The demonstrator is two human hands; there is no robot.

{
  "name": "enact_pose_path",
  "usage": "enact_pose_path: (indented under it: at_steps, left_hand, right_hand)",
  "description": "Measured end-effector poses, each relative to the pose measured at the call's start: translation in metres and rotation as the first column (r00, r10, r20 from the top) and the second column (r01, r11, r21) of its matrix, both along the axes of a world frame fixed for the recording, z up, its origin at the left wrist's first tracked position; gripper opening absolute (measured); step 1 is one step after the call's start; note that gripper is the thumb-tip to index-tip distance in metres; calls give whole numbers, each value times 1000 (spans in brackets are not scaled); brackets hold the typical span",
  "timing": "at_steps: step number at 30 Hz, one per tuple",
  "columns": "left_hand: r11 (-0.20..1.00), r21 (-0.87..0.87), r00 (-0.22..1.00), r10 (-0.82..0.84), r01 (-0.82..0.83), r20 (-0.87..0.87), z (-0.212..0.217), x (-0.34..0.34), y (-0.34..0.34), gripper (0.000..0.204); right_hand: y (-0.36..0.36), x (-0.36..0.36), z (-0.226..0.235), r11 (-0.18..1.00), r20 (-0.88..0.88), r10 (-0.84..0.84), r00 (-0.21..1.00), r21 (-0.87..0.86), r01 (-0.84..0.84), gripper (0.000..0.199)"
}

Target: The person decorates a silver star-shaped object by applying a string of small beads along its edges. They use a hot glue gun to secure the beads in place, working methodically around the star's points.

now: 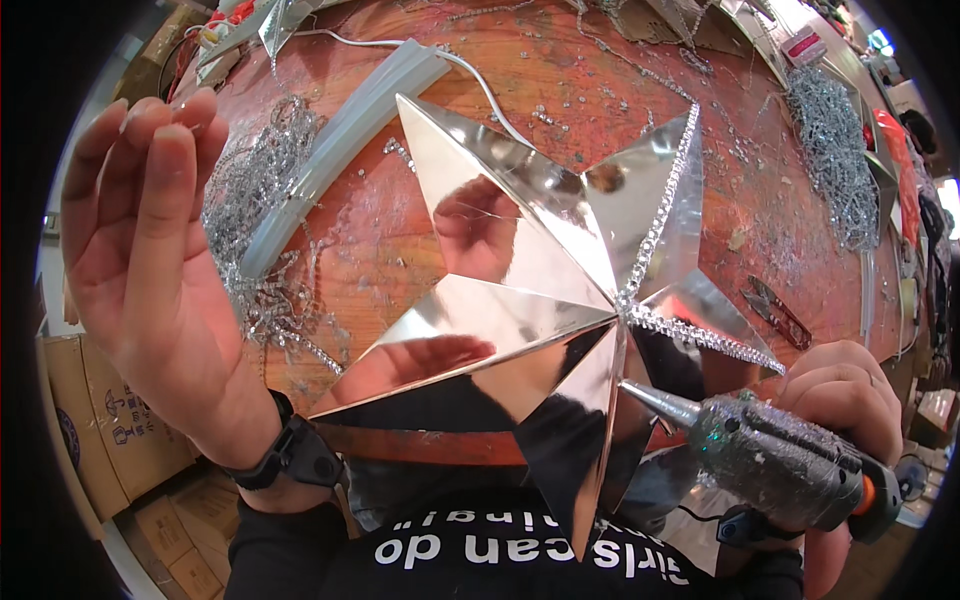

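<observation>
Right hand (850,400), fingers wrapped tight round a glitter-crusted glue gun (775,460), nozzle aimed left at the mirrored star (540,300) just beyond its tip. Left hand (140,230) raised, open, fingers loosely together, holding nothing, left of the star, farther off, above the table (560,80).

Reddish-brown round wooden table (560,70), surface scratched, flecked w/ glue bits. On it: silver bead-chain heap (262,215) at left, whitish translucent strip (345,140) beside it, white cable (478,80), 2nd chain heap (835,150) at right, small snips (778,312) nr right edge.
</observation>
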State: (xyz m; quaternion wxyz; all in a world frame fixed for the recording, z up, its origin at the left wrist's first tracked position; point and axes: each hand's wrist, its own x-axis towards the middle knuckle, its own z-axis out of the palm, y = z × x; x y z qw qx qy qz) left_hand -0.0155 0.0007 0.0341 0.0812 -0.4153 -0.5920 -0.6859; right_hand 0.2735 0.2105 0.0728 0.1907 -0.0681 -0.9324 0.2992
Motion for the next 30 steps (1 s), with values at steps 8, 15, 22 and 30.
enact_pose_path:
  at_steps: [8, 15, 22, 30]
  left_hand:
    - [995, -53, 995, -90, 87, -49, 3, 2, 1, 28]
    - [993, -29, 993, -115, 115, -8, 3, 7, 6, 29]
    - [989, 16, 990, -144, 144, 2, -1, -1, -1, 22]
    - [983, 18, 983, -183, 183, -7, -1, -6, -5, 16]
  right_hand:
    - [-2, 15, -11, 998, -54, 24, 998, 65, -20, 66]
    - [2, 24, -17, 981, -103, 172, 980, 109, -161, 88]
    - [-3, 29, -19, 991, -77, 127, 989, 57, -123, 84]
    - [-2, 33, -19, 980, -49, 195, 979, 53, -193, 76]
